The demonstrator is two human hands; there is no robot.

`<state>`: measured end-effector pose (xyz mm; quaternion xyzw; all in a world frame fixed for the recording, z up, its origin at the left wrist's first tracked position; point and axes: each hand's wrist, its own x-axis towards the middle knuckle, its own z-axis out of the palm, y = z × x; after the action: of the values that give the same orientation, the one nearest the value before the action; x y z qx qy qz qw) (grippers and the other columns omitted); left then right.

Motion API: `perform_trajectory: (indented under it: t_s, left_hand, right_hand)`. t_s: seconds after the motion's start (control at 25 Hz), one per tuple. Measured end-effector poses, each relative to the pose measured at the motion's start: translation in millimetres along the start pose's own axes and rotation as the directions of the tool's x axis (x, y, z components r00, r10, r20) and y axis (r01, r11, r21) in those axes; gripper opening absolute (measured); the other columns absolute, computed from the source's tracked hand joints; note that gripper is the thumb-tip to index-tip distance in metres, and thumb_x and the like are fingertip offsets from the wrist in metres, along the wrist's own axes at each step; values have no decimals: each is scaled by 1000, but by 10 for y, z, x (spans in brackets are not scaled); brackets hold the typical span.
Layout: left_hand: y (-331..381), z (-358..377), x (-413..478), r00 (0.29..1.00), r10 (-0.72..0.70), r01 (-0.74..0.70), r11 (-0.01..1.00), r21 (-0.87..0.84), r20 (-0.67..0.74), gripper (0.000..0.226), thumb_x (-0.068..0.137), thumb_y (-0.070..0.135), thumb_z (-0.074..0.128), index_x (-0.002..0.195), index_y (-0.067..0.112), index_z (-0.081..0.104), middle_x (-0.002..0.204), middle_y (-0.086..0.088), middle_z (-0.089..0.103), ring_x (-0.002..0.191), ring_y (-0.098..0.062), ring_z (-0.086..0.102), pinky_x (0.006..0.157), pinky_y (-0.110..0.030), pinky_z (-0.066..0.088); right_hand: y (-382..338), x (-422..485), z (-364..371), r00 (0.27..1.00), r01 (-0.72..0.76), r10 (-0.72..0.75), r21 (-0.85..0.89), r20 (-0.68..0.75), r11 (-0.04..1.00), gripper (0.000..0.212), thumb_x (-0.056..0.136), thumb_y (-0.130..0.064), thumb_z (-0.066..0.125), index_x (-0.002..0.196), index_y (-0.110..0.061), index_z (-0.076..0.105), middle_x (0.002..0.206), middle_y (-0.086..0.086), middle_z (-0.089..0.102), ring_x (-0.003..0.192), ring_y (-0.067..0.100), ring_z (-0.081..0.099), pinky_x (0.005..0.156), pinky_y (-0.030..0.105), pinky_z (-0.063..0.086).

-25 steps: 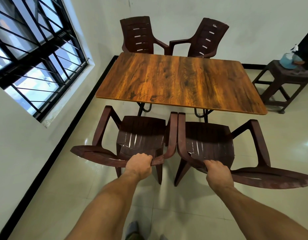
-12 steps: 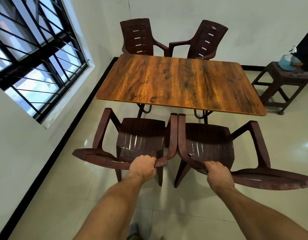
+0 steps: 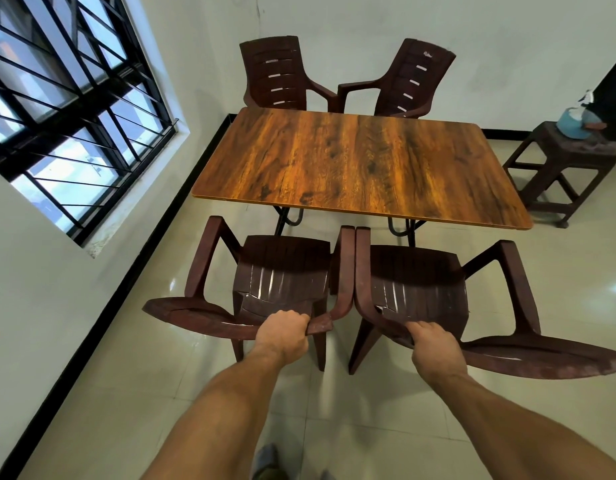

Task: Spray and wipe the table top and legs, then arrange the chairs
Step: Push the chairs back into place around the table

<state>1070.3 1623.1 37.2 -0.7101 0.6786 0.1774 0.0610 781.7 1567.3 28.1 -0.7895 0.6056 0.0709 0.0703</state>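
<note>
A wood-grain table top (image 3: pixel 358 164) stands on black metal legs (image 3: pixel 289 220) in the middle of the room. Two dark brown plastic armchairs face its near edge, side by side with their inner arms almost touching. My left hand (image 3: pixel 282 336) grips the top of the backrest of the near left chair (image 3: pixel 282 271). My right hand (image 3: pixel 434 349) grips the backrest top of the near right chair (image 3: pixel 417 278). Across the table stand the far left chair (image 3: pixel 275 76) and the far right chair (image 3: pixel 417 77), facing me.
A barred window (image 3: pixel 67 109) fills the left wall. At the right stands a dark stool (image 3: pixel 563 171) bearing a blue spray bottle (image 3: pixel 573 123). Glossy tiled floor (image 3: pixel 126 393) lies around the chairs, with a black skirting along the walls.
Both near chairs have shifted slightly forward toward the table, my hands still gripping their backrests. The view has moved a little with them.
</note>
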Motion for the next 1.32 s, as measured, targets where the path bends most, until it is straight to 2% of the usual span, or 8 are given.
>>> perform_trajectory:
  t_s: [0.28, 0.44, 0.56, 0.64, 0.72, 0.88, 1.08, 1.32]
  left_hand:
    - [-3, -3, -2, 1000, -16, 16, 999, -46, 10, 23, 99, 21, 48, 114, 21, 66, 102, -3, 72, 78, -20, 56, 86, -40, 53]
    - [35, -30, 16, 999, -41, 41, 999, -27, 15, 25, 94, 23, 53, 114, 21, 66, 107, -3, 72, 100, -27, 68, 99, -45, 53]
    - [44, 28, 62, 998, -8, 5, 999, 34, 62, 56, 94, 50, 51, 141, 19, 52, 132, -3, 64, 132, -27, 55, 126, -57, 20]
    - [30, 48, 78, 996, 2, -8, 997, 74, 86, 94, 92, 76, 36, 162, 15, 24, 161, -6, 42, 154, -29, 30, 127, -63, 3]
    - [15, 37, 77, 997, 6, -11, 998, 64, 81, 101, 92, 84, 20, 166, 16, 10, 172, -7, 21, 160, -28, 12, 126, -63, -3]
    - [-20, -19, 47, 999, -8, 8, 1000, 1, 43, 92, 97, 78, 7, 166, 18, 9, 174, -6, 14, 161, -26, 3, 127, -61, -3]
    - [-372, -118, 50, 999, -34, 35, 999, -27, 32, 79, 104, 67, 15, 166, 19, 9, 174, -6, 9, 161, -26, 0, 129, -56, -1]
    - [-1432, -311, 179, 995, -93, 93, 995, -30, 21, 75, 106, 63, 18, 166, 19, 10, 174, -7, 7, 161, -26, -1, 129, -55, -1]
  right_hand:
    - [-39, -36, -32, 1000, -6, 6, 12, 13, 1000, 34, 96, -9, 46, 123, -24, 58, 119, -4, 65, 111, 20, 57, 91, 34, 47]
    - [-63, -1, -33, 1000, -1, 1, 0, 17, 1000, 24, 99, -25, 50, 122, -26, 55, 122, -4, 62, 115, 19, 55, 98, 36, 44]
    - [-82, -18, -30, 999, -20, 20, 0, 46, 1000, 67, 92, -68, 47, 142, -24, 44, 142, -2, 51, 136, 20, 43, 114, 45, 32]
    - [-112, -48, -37, 999, -37, 37, -4, 24, 999, 86, 90, -78, 32, 154, -20, 30, 159, 2, 33, 149, 23, 25, 120, 50, 19]
    - [-155, -68, -61, 999, -52, 52, 1, -5, 999, 88, 92, -77, 19, 158, -20, 21, 166, 5, 17, 154, 24, 9, 123, 53, 11]
    - [-353, -16, -151, 999, 0, 2, 35, -41, 999, 80, 96, -72, 15, 159, -23, 18, 168, 4, 4, 155, 22, -4, 124, 52, 1]
    - [-960, 226, -228, 985, 155, -147, 97, -89, 983, 71, 99, -67, 20, 158, -27, 20, 169, 1, 2, 155, 19, -5, 125, 50, 0]
    - [-2362, 780, -255, 955, 294, -280, 176, -97, 940, 62, 103, -56, 27, 158, -26, 22, 168, 1, 5, 155, 19, 0, 125, 46, 4]
